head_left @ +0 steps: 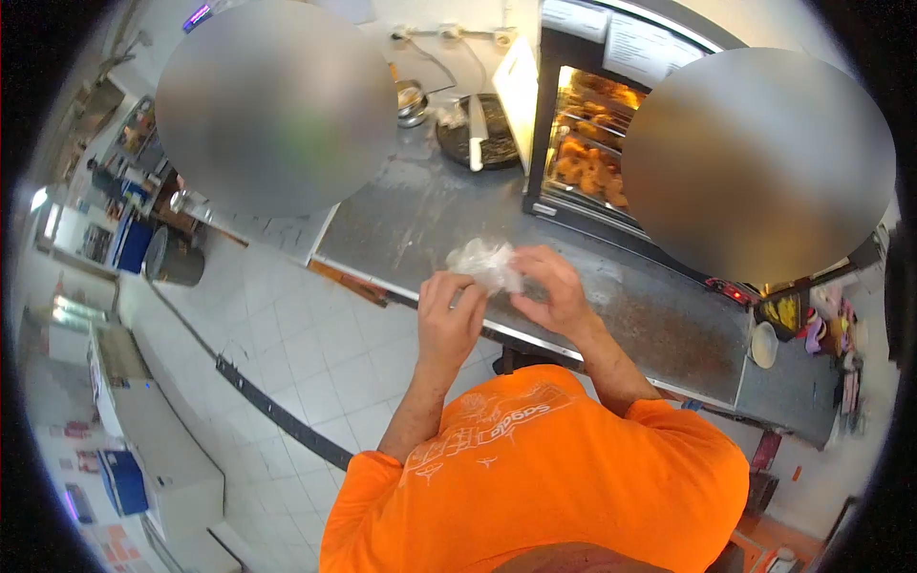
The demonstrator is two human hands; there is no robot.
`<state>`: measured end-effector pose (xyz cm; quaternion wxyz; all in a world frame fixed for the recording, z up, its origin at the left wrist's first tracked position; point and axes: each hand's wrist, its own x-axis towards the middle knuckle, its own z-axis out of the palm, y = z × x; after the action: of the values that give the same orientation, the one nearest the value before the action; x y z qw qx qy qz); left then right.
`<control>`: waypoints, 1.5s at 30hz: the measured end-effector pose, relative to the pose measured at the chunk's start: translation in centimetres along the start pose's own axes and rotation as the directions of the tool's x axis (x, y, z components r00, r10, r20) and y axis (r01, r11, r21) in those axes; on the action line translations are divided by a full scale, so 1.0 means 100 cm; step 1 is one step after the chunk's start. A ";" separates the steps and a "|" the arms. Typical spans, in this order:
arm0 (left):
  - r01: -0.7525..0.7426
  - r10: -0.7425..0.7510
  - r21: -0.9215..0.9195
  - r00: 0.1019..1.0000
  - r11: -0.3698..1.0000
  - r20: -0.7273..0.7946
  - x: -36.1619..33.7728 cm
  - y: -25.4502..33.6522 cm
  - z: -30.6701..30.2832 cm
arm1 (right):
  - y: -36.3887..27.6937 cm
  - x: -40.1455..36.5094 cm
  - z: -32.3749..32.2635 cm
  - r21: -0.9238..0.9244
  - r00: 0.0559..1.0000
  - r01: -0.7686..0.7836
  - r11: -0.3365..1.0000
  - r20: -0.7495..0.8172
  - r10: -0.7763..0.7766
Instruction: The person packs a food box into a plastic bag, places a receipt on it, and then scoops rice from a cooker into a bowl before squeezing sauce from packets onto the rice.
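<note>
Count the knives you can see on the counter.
1. The knife lies on the round dark tray, left of the lit oven, beyond the crumpled plastic between my left hand and right hand. Blurred patches may hide others.

Two hands (451, 313) (557, 296), one knife (477, 134)

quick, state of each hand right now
left hand: fingers curled closed, holding crumpled translucent white plastic
right hand: thumb and fingers part-closed, holding the other side of it
</note>
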<state>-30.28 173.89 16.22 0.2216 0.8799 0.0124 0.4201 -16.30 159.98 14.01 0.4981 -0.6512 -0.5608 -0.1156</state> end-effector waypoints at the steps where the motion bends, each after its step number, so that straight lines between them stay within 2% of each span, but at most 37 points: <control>1: 0.035 -0.035 -0.003 0.999 0.999 0.010 0.001 0.001 0.001 | 0.003 -0.001 -0.005 -0.021 0.996 0.008 1.000 0.084 -0.006; 3: 0.061 -0.057 -0.059 0.997 0.996 0.060 -0.007 0.003 0.004 | -0.010 -0.010 -0.016 -0.032 0.995 -0.049 0.998 0.082 0.052; 4: 0.085 -0.078 -0.061 0.991 0.994 0.106 -0.014 -0.001 0.007 | -0.026 -0.009 -0.017 -0.025 0.995 -0.102 0.994 -0.017 0.102; 5: 0.098 -0.085 -0.070 0.982 0.993 0.167 -0.023 -0.003 0.011 | -0.032 -0.013 -0.026 0.010 0.999 -0.036 0.999 -0.031 0.037; 7: 0.132 -0.095 -0.166 0.971 0.977 0.218 -0.029 0.015 0.018 | -0.040 -0.037 -0.040 -0.006 0.999 -0.034 0.999 -0.018 0.034; 9: 0.142 -0.050 -0.256 0.941 0.956 0.335 -0.043 0.030 0.027 | -0.044 -0.079 -0.037 -0.052 0.986 -0.155 0.987 0.052 0.157; 10: 0.161 -0.045 -0.277 0.923 0.947 0.382 -0.051 0.035 0.029 | -0.055 -0.103 -0.035 -0.156 0.963 -0.268 0.951 -0.030 0.267; 11: 0.168 -0.019 -0.323 0.908 0.932 0.418 -0.061 0.048 0.035 | -0.068 -0.124 -0.038 -0.246 0.928 -0.372 0.895 -0.109 0.356; 12: 0.123 0.068 -0.363 0.879 0.924 0.472 -0.070 0.058 0.041 | -0.081 -0.145 -0.041 -0.327 0.882 -0.471 0.819 -0.188 0.432; 13: 0.084 0.152 -0.405 0.843 0.910 0.515 -0.080 0.069 0.050 | -0.094 -0.167 -0.047 -0.455 0.865 -0.503 0.735 -0.266 0.426; 14: 0.048 0.234 -0.452 0.803 0.891 0.547 -0.089 0.085 0.059 | -0.108 -0.189 -0.054 -0.507 0.788 -0.613 0.606 -0.339 0.513; 16: 0.101 0.306 -0.562 0.753 0.821 0.582 -0.105 0.127 0.077 | -0.136 -0.233 -0.065 -0.536 0.587 -0.790 0.299 -0.516 0.624; 17: 0.139 0.328 -0.608 0.738 0.781 0.590 -0.112 0.148 0.088 | -0.144 -0.259 -0.072 -0.522 0.518 -0.825 0.217 -0.546 0.658; 18: 0.177 0.349 -0.647 0.722 0.742 0.597 -0.122 0.171 0.099 | -0.158 -0.280 -0.082 -0.528 0.501 -0.833 0.165 -0.594 0.630; 20: 0.345 0.329 -0.624 0.619 0.701 0.713 -0.141 0.204 0.126 | -0.217 -0.294 -0.117 -0.731 0.783 -0.621 0.285 -0.558 0.275; 21: 0.425 0.326 -0.596 0.554 0.681 0.766 -0.149 0.225 0.135 | -0.230 -0.316 -0.120 -0.706 0.791 -0.612 0.356 -0.552 0.263; 23: 0.493 0.420 -0.611 0.449 0.619 0.789 -0.156 0.276 0.147 | -0.245 -0.358 -0.119 -0.658 0.818 -0.565 0.498 -0.524 0.237; 25: 0.570 0.503 -0.589 0.323 0.572 0.802 -0.176 0.320 0.169 | -0.258 -0.393 -0.127 -0.305 0.606 -0.739 0.601 -0.690 0.395; 26: 0.515 0.548 -0.616 0.301 0.596 0.781 -0.190 0.340 0.185 | -0.262 -0.412 -0.138 -0.109 0.489 -0.774 0.624 -0.729 0.478; 27: 0.456 0.589 -0.644 0.278 0.615 0.759 -0.203 0.364 0.197 | -0.268 -0.438 -0.155 0.194 0.352 -0.796 0.574 -0.623 0.699; 28: 0.396 0.628 -0.673 0.259 0.624 0.734 -0.213 0.394 0.206 | -0.273 -0.467 -0.169 0.231 0.302 -0.859 0.457 -0.491 0.817; 29: 0.263 0.712 -0.742 0.217 0.616 0.668 -0.224 0.424 0.212 | -0.276 -0.497 -0.181 0.248 0.231 -0.913 0.324 -0.342 0.911; 30: 0.212 0.764 -0.790 0.204 0.576 0.612 -0.237 0.459 0.215 | -0.279 -0.530 -0.192 0.243 0.144 -0.952 0.186 -0.179 0.973; 31: 0.165 0.809 -0.830 0.187 0.533 0.557 -0.251 0.495 0.213 | -0.284 -0.567 -0.198 0.105 0.301 -0.931 0.350 -0.323 0.897; 32: 0.118 0.846 -0.863 0.171 0.491 0.504 -0.264 0.528 0.208 | -0.286 -0.597 -0.202 0.257 0.304 -0.850 0.459 -0.473 0.827; 33: 0.090 0.867 -0.890 0.201 0.447 0.455 -0.271 0.559 0.200 | -0.284 -0.621 -0.208 0.374 0.275 -0.725 0.579 -0.613 0.740; 34: 0.059 0.886 -0.914 0.228 0.402 0.405 -0.276 0.589 0.188 | -0.288 -0.640 -0.221 0.450 0.208 -0.563 0.693 -0.735 0.646; 35: 0.031 0.901 -0.934 0.254 0.356 0.352 -0.283 0.615 0.183 | -0.324 -0.640 -0.244 0.707 -0.074 -0.381 0.596 -0.665 0.743; 36: -0.056 0.918 -0.936 0.227 0.347 0.326 -0.294 0.637 0.185 | -0.340 -0.656 -0.265 0.744 -0.204 -0.211 0.634 -0.668 0.716; 38: -0.216 0.942 -0.921 0.166 0.323 0.292 -0.315 0.672 0.188 | -0.362 -0.685 -0.305 0.707 -0.456 0.135 0.694 -0.578 0.677; 39: -0.229 0.945 -0.919 0.139 0.322 0.296 -0.332 0.685 0.202 | -0.374 -0.692 -0.325 0.618 -0.482 0.287 0.732 -0.567 0.668; 42: -0.130 0.958 -0.958 0.171 0.255 0.231 -0.367 0.732 0.245 | -0.409 -0.669 -0.395 0.402 -0.555 0.528 0.748 -0.503 0.662; 45: 0.033 0.985 -0.985 0.036 0.170 0.171 -0.377 0.788 0.293 | -0.390 -0.728 -0.430 0.474 -0.653 0.111 0.873 -0.628 0.423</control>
<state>-45.81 83.93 4.00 0.3587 0.6049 -0.6963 -0.1430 -56.84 76.81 3.12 0.8120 -0.1882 0.3376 -0.4374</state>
